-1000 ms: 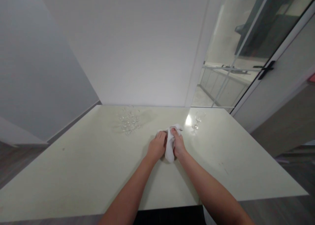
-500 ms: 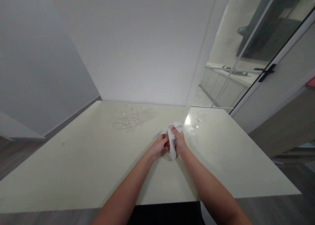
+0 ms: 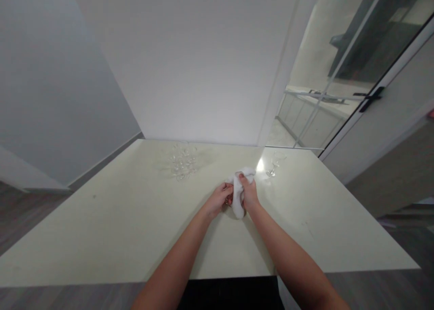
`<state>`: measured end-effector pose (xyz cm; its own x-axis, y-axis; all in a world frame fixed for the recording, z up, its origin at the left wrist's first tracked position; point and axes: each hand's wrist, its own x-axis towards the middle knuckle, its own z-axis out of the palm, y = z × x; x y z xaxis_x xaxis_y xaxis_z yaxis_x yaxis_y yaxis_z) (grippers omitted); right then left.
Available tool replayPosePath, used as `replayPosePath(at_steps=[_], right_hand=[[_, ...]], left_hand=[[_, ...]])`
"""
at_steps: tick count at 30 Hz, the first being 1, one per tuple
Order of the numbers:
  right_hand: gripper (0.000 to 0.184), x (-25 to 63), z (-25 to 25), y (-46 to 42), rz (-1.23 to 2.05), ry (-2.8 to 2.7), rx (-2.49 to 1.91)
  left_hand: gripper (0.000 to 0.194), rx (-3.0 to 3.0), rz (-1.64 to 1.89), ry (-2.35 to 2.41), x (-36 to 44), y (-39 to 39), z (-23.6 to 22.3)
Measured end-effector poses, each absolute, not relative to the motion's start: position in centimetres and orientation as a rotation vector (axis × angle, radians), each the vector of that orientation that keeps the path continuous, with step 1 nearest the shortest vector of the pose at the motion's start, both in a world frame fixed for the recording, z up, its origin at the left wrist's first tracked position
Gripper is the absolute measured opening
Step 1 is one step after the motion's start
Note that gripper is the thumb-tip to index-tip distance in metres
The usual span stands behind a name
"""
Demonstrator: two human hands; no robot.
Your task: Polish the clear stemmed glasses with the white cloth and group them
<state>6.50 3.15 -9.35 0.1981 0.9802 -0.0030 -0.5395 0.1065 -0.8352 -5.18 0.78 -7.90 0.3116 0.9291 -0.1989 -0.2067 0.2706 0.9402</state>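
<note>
Over the near middle of the table, my right hand [image 3: 250, 193] is closed on a white cloth [image 3: 238, 197], its thumb on top and the folds hanging down. My left hand [image 3: 219, 199] meets it from the left, its fingers curled round a clear glass [image 3: 228, 200]. Most of that glass is hidden by the fingers and the cloth, so its full shape cannot be made out. Farther back on the right, a clear stemmed glass [image 3: 275, 164] stands by itself. A cluster of several clear glasses [image 3: 183, 161] stands at the back left.
The pale, glossy table [image 3: 111, 228] meets a white wall panel [image 3: 203, 74] along its back edge. To the right are a glass-paned door with a black handle [image 3: 371, 97] and, behind the panes, a counter [image 3: 312, 108]. Light glares off the tabletop beside the stemmed glass.
Both hands stay together around the cloth and glass, with small shifts of the fingers and cloth. The whole view has moved slightly. The standing glasses keep their places on the table.
</note>
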Motion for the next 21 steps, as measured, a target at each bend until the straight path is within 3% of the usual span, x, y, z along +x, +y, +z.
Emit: replayPosePath(at_steps=[4,10,18,21], right_hand=[[0.039,6.5,-9.3,2.9,1.200,-0.683,-0.848],[0.044,6.2,-8.6,3.1,0.985,-0.602,-0.922],[0.037,7.1,-8.8,3.0,1.341,-0.659,-0.881],[0.037,7.0,-8.7,3.2,1.225,-0.583,-0.858]], left_hand=[[0.036,0.996,0.898,0.907,-5.4,1.0,-7.9],[0.031,1.357,1.169,0.966,-4.9,1.5,-8.7],[0.034,0.954,0.840,0.831,-4.7,1.1,-8.7],[0.030,1.103,1.025,0.927,-4.7,1.1,-8.6]])
